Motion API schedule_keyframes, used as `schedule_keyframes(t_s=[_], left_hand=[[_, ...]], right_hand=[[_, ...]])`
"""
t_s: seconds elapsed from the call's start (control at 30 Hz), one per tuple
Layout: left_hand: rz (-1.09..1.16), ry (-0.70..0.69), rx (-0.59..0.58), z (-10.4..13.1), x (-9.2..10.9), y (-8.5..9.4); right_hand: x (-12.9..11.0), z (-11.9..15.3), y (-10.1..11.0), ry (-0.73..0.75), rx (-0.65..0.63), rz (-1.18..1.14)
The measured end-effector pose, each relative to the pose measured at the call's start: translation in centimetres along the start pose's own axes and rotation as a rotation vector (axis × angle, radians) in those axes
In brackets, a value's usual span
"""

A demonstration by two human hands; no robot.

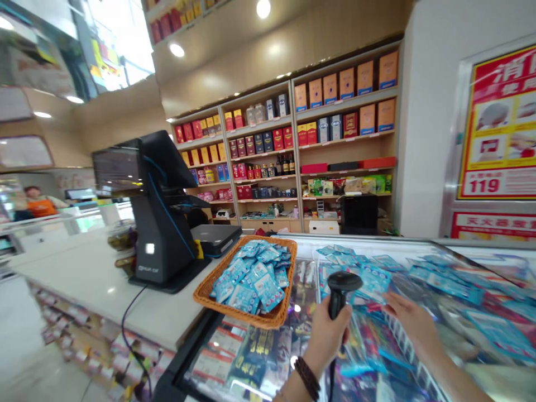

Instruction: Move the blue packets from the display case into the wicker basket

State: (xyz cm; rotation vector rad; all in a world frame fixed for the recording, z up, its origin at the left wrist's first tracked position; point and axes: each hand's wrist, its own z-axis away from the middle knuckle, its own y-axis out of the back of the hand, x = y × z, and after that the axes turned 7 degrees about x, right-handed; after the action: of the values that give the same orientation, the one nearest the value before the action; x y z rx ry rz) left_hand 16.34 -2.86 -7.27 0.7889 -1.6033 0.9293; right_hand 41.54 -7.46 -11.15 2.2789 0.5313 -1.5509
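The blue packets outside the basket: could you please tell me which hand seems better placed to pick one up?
Probably the right hand: it is close to those blue packets, whereas the left hand is wrapped around the black scanner.

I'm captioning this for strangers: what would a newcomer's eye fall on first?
Probably the wicker basket heaped with blue packets, near the middle of the view. Right of it, the left hand grips a black scanner; the right hand is near loose blue packets. The red poster at far right may draw attention next.
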Motion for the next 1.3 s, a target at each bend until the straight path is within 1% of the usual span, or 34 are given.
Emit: schedule_keyframes(t_s=[0.07, 0.1, 0.17, 0.23, 0.33, 0.37, 0.43, 0.53, 0.6, 0.67, 0.73, 0.8, 0.87, 0.93, 1.0, 1.07, 1.1, 1.17, 1.23, 1.3], left_hand=[[0.020, -0.040, 0.076, -0.9, 1.5, 1.4], [0.027, -0.061, 0.117, -1.3, 2.4, 2.3], [0.025, -0.100, 0.193, -1.9, 4.4, 4.6], [-0.002, -0.125, 0.248, -2.2, 6.3, 7.2], [-0.052, -0.162, 0.312, -2.2, 8.5, 11.4], [-0.072, -0.179, 0.336, -2.2, 9.0, 12.7], [-0.095, -0.215, 0.411, -2.0, 9.6, 15.1], [-0.115, -0.254, 0.518, -1.5, 10.2, 18.2], [-0.138, -0.256, 0.543, -0.9, 10.5, 19.9], [-0.164, -0.245, 0.561, -0.3, 10.7, 21.2], [-0.182, -0.231, 0.583, 0.2, 10.8, 21.9], [-0.188, -0.229, 0.596, 0.5, 10.7, 21.9], [-0.177, -0.238, 0.585, 0.6, 10.5, 21.4], [-0.163, -0.243, 0.545, 0.5, 10.4, 20.4], [-0.151, -0.240, 0.492, 0.4, 10.4, 19.1], [-0.143, -0.239, 0.448, 0.1, 10.3, 17.6], [-0.135, -0.240, 0.426, -0.1, 10.2, 16.7], [-0.112, -0.235, 0.378, -0.5, 9.9, 14.9], [-0.082, -0.220, 0.333, -0.8, 9.4, 12.9], [-0.064, -0.200, 0.287, -1.1, 8.4, 10.7]], right_hand=[[0.0, -0.4, -1.3, -0.134, -0.009, -0.108], [-0.2, -0.6, -2.3, -0.175, -0.026, -0.135], [-1.2, -0.9, -4.9, -0.210, -0.073, -0.178], [-3.1, -1.0, -8.2, -0.242, -0.126, -0.257], [-6.9, -0.8, -14.0, -0.328, -0.218, -0.400], [-8.1, -0.8, -16.0, -0.365, -0.246, -0.432], [-10.4, -0.6, -20.0, -0.387, -0.293, -0.459], [-12.6, -0.3, -25.1, -0.373, -0.359, -0.469], [-13.3, -0.2, -27.4, -0.339, -0.391, -0.456], [-13.3, -0.3, -28.4, -0.289, -0.391, -0.417], [-12.6, -0.6, -28.0, -0.233, -0.357, -0.351], [-11.5, -1.3, -26.4, -0.184, -0.309, -0.274], [-9.8, -2.4, -23.8, -0.150, -0.262, -0.205], [-7.6, -3.7, -20.7, -0.051, -0.214, -0.107], [-4.9, -4.9, -17.2, 0.127, -0.176, 0.048], [-2.1, -5.7, -13.5, 0.273, -0.182, 0.234], [-0.8, -5.9, -11.7, 0.305, -0.211, 0.313], [1.2, -5.9, -8.3, 0.319, -0.308, 0.418], [2.2, -5.5, -5.4, 0.321, -0.397, 0.444], [2.4, -4.9, -3.0, 0.333, -0.422, 0.437]])
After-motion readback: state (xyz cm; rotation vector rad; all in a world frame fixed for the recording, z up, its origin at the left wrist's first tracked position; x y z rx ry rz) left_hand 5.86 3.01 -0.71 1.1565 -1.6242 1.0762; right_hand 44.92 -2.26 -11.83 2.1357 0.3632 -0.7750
